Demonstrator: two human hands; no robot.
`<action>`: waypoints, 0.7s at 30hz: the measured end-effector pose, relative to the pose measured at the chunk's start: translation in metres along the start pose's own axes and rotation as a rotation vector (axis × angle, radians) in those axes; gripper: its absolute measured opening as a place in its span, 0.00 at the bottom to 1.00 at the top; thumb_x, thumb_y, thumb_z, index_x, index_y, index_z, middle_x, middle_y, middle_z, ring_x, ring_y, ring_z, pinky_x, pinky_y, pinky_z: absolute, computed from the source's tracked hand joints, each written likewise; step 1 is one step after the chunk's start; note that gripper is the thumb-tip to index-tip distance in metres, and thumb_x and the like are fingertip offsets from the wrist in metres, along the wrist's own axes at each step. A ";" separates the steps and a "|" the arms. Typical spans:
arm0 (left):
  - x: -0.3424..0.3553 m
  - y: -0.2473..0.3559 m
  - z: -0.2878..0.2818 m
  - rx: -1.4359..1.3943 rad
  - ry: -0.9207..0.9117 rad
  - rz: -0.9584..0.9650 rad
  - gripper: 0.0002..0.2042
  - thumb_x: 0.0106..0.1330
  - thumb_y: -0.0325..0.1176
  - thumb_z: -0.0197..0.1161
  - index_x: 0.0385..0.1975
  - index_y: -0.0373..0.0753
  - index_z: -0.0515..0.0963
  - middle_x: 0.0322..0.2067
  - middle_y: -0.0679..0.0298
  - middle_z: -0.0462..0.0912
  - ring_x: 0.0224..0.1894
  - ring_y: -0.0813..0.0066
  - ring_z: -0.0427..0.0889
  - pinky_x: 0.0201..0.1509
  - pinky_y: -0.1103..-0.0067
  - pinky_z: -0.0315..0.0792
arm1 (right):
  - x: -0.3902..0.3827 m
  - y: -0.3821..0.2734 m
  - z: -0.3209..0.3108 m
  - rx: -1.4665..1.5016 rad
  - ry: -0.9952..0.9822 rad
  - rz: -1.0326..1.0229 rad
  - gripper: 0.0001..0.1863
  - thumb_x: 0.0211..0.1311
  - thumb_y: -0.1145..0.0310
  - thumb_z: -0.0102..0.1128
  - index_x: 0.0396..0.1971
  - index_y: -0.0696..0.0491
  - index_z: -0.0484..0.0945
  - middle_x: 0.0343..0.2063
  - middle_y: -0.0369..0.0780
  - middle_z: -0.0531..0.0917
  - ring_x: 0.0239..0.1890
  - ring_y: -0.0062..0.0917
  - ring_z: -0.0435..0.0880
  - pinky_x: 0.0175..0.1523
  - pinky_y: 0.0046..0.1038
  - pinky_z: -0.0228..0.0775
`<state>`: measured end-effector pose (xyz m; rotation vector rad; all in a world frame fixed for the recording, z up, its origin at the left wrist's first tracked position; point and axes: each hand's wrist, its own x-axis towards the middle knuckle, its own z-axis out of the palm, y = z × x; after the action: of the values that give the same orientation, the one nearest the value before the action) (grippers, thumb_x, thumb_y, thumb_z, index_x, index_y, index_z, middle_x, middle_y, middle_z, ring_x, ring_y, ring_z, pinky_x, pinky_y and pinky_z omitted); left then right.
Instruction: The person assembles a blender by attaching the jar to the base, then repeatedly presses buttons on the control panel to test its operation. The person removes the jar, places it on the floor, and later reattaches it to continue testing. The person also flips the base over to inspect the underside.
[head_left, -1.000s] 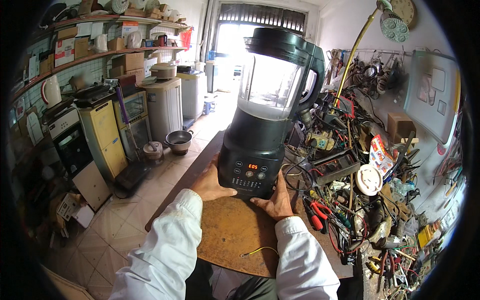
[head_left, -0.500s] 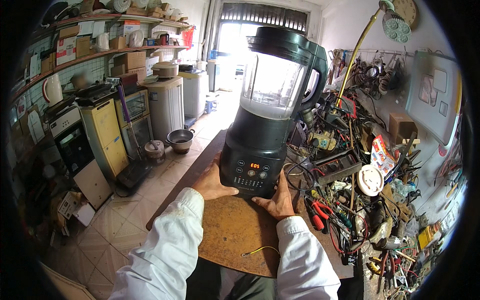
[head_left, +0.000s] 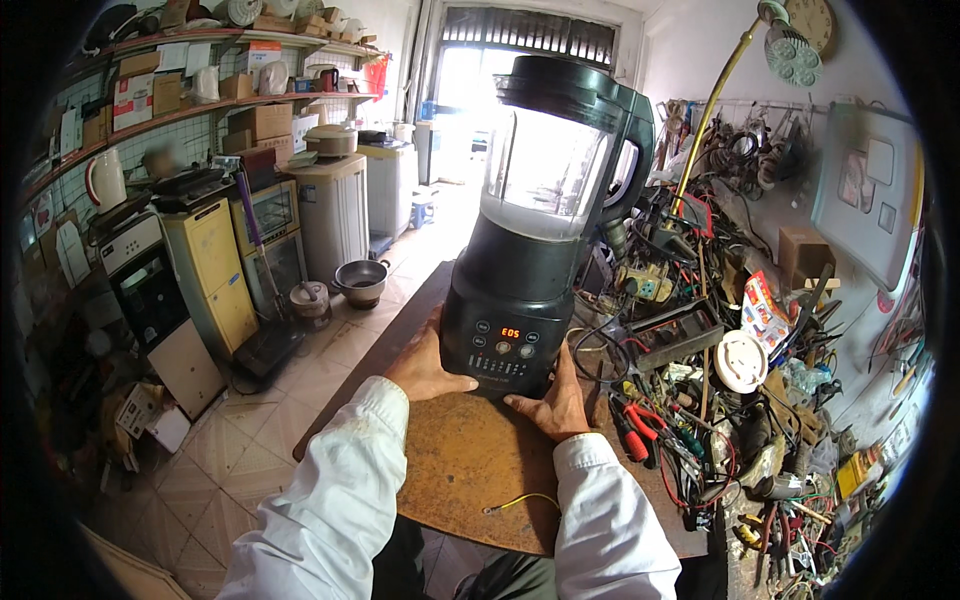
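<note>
A black countertop blender (head_left: 512,262) with a clear jug stands on a worn brown wooden table (head_left: 470,475). Its front panel carries a lit orange display and round buttons, and faces me. My left hand (head_left: 428,366) is wrapped round the lower left side of the base, thumb across the front edge. On the opposite side, my right hand (head_left: 560,402) grips the lower right corner, its thumb also toward the front. The fingers behind the base are partly hidden. A short yellow wire (head_left: 522,500) with a ring terminal lies near the table's front edge.
Right of the table is a heap of tools and cables, with red-handled pliers (head_left: 634,432) and a white round disc (head_left: 741,361). A yellow lamp arm (head_left: 712,110) rises over it. Cabinets line the left, near a metal pot (head_left: 361,283) on the tiled floor.
My hands and the blender stay in place. Below the table edge, my legs have shifted slightly and more floor shows between them.
</note>
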<state>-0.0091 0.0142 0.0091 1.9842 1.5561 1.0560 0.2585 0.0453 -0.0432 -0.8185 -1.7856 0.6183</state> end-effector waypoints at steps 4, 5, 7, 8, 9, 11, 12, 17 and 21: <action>0.005 -0.010 0.004 0.001 0.007 0.016 0.69 0.45 0.45 0.88 0.83 0.39 0.42 0.80 0.46 0.56 0.82 0.48 0.57 0.85 0.62 0.53 | -0.001 0.003 0.000 0.006 0.002 -0.003 0.71 0.37 0.73 0.92 0.81 0.57 0.50 0.74 0.53 0.67 0.77 0.46 0.66 0.80 0.40 0.61; 0.005 -0.010 0.004 -0.004 0.005 0.017 0.69 0.45 0.44 0.88 0.83 0.39 0.41 0.80 0.46 0.56 0.82 0.48 0.57 0.85 0.62 0.53 | 0.000 0.001 0.000 -0.011 0.003 -0.009 0.71 0.38 0.72 0.92 0.81 0.57 0.49 0.74 0.53 0.66 0.77 0.46 0.66 0.80 0.40 0.61; 0.004 -0.009 0.004 -0.013 0.001 0.023 0.69 0.45 0.44 0.88 0.83 0.39 0.41 0.80 0.46 0.56 0.82 0.49 0.57 0.85 0.62 0.53 | -0.001 0.002 0.000 -0.028 0.006 -0.012 0.71 0.38 0.72 0.92 0.81 0.57 0.49 0.74 0.53 0.66 0.77 0.46 0.66 0.80 0.40 0.60; 0.004 -0.007 0.003 -0.009 -0.003 0.020 0.69 0.45 0.44 0.88 0.83 0.39 0.41 0.80 0.46 0.56 0.82 0.49 0.57 0.85 0.62 0.53 | -0.001 0.006 0.001 -0.028 0.009 -0.009 0.72 0.37 0.72 0.92 0.81 0.57 0.49 0.74 0.53 0.66 0.77 0.46 0.66 0.80 0.40 0.60; 0.004 -0.005 0.003 -0.005 -0.008 0.018 0.69 0.44 0.44 0.88 0.83 0.39 0.41 0.80 0.46 0.56 0.82 0.49 0.57 0.85 0.62 0.53 | -0.001 0.009 0.001 -0.029 0.013 -0.006 0.72 0.37 0.72 0.92 0.81 0.57 0.49 0.74 0.53 0.67 0.77 0.46 0.66 0.80 0.40 0.60; 0.004 -0.004 0.003 -0.010 -0.008 0.019 0.69 0.44 0.44 0.88 0.83 0.39 0.41 0.80 0.46 0.56 0.82 0.49 0.57 0.85 0.62 0.53 | -0.001 0.010 0.001 -0.024 0.012 0.011 0.72 0.37 0.72 0.92 0.81 0.57 0.49 0.74 0.53 0.67 0.77 0.45 0.67 0.80 0.40 0.61; 0.005 -0.005 0.003 -0.017 -0.005 0.023 0.69 0.44 0.43 0.88 0.83 0.39 0.42 0.79 0.46 0.56 0.82 0.49 0.57 0.85 0.62 0.53 | -0.001 0.010 0.001 -0.021 0.012 0.019 0.72 0.37 0.72 0.92 0.81 0.56 0.49 0.74 0.53 0.67 0.77 0.45 0.67 0.80 0.40 0.61; 0.003 -0.006 0.002 -0.009 0.001 0.016 0.66 0.46 0.43 0.87 0.81 0.33 0.45 0.79 0.43 0.55 0.82 0.48 0.56 0.86 0.65 0.53 | 0.001 0.006 0.001 -0.013 0.001 0.015 0.72 0.37 0.72 0.92 0.82 0.56 0.49 0.74 0.53 0.67 0.77 0.45 0.67 0.80 0.40 0.61; 0.004 -0.009 0.003 -0.001 -0.004 0.017 0.67 0.46 0.43 0.87 0.81 0.32 0.43 0.80 0.43 0.54 0.82 0.48 0.54 0.86 0.65 0.52 | 0.001 0.002 0.000 -0.001 -0.006 0.017 0.72 0.37 0.73 0.91 0.82 0.56 0.48 0.73 0.53 0.67 0.77 0.45 0.67 0.79 0.40 0.62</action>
<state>-0.0124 0.0215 0.0024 2.0014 1.5383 1.0585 0.2587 0.0475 -0.0444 -0.8341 -1.7859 0.6313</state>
